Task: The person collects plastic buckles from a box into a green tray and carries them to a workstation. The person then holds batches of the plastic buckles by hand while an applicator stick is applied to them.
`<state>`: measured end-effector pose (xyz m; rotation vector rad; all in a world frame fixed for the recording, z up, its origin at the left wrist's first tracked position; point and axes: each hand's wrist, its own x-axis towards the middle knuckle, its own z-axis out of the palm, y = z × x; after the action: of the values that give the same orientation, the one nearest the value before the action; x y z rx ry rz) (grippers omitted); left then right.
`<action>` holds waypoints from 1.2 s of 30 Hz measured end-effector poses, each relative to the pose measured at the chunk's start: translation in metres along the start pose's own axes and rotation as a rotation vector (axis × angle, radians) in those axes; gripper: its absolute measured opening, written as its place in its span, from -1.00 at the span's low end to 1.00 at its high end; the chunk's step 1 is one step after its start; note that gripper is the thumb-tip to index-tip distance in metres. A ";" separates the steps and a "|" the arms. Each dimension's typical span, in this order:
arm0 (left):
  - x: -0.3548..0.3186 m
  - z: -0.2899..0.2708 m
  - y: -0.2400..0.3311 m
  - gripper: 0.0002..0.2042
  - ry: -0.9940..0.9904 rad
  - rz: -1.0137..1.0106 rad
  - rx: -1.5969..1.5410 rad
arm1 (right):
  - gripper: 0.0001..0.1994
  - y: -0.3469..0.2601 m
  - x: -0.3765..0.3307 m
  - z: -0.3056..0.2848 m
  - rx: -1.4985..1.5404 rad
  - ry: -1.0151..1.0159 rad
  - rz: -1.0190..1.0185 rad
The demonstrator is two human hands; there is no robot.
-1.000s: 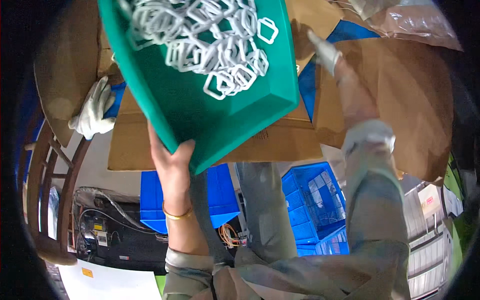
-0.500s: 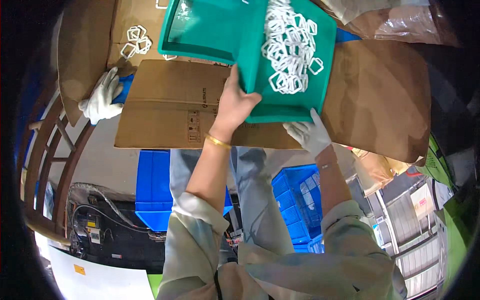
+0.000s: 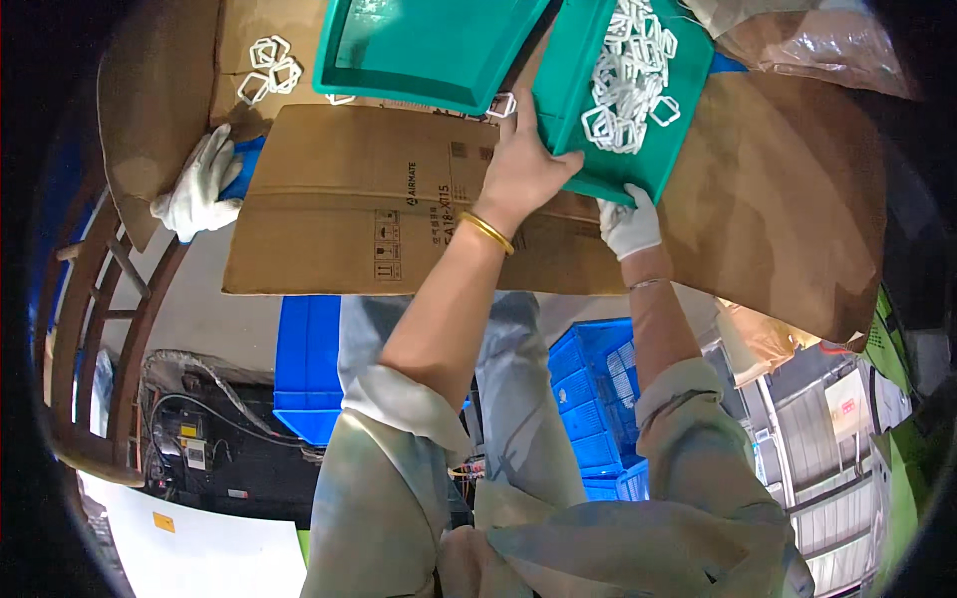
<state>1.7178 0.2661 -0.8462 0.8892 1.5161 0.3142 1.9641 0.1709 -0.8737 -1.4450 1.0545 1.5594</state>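
A green plastic tray (image 3: 560, 95) with a heap of white hexagonal rings (image 3: 628, 85) is held between both my hands, tilted. My bare left hand (image 3: 520, 169), with a gold bangle at the wrist, grips its left edge, thumb over the near rim. My right hand (image 3: 633, 227), in a white glove, is closed on the near right corner; some fingers are hidden under the tray. To the left lies a second green tray (image 3: 429, 50), whose visible floor holds no rings. One white ring (image 3: 501, 105) lies by its near right corner.
A cardboard box with open flaps (image 3: 339, 199) is beneath the trays. Several loose white rings (image 3: 269, 70) lie on cardboard at the far left. An unworn white glove (image 3: 204, 189) hangs at the box edge. Blue crates (image 3: 593, 399) stand below; plastic wrapping (image 3: 817, 35) is at far right.
The tray of rings has moved right and away from me in my hands. A gap has opened between it and the second tray, and a ring there has come into view.
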 end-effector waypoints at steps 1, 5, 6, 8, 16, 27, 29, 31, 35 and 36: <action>-0.005 0.003 -0.003 0.05 -0.005 -0.037 -0.030 | -0.86 -0.002 0.001 -0.003 0.043 -0.027 -0.024; -0.014 0.014 -0.022 -0.04 0.107 -0.087 -0.190 | -0.84 0.011 0.002 0.011 -0.044 0.103 -0.097; -0.013 0.020 -0.005 -0.09 0.150 -0.201 -0.430 | -0.80 -0.001 0.002 0.008 -0.053 0.074 -0.118; -0.011 0.029 0.000 -0.14 0.214 -0.322 -0.654 | -0.76 -0.007 0.006 0.011 -0.065 0.037 -0.114; -0.026 0.054 -0.012 -0.22 0.319 -0.267 -1.108 | -0.44 0.031 0.010 -0.033 -0.496 -0.462 -0.058; -0.055 0.071 0.022 0.00 0.194 -0.016 -1.171 | -0.07 0.056 0.126 -0.010 -1.117 -0.038 -0.460; -0.052 0.068 0.014 -0.05 0.183 -0.014 -1.226 | -0.05 0.069 0.134 -0.002 -1.223 0.041 -0.550; -0.049 0.066 0.007 -0.09 0.173 0.006 -1.283 | -0.02 0.079 0.143 0.014 -1.330 0.110 -0.654; -0.044 0.064 0.003 0.08 0.103 -0.042 -1.201 | 0.04 0.087 0.157 0.051 -1.534 0.258 -0.886; -0.046 0.062 -0.001 0.09 0.100 -0.065 -1.149 | 0.06 0.097 0.159 0.059 -1.580 0.288 -0.929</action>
<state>1.7717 0.2150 -0.8242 -0.0940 1.1569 1.0500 1.8395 0.1871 -1.0230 -2.5686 -1.0694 1.3100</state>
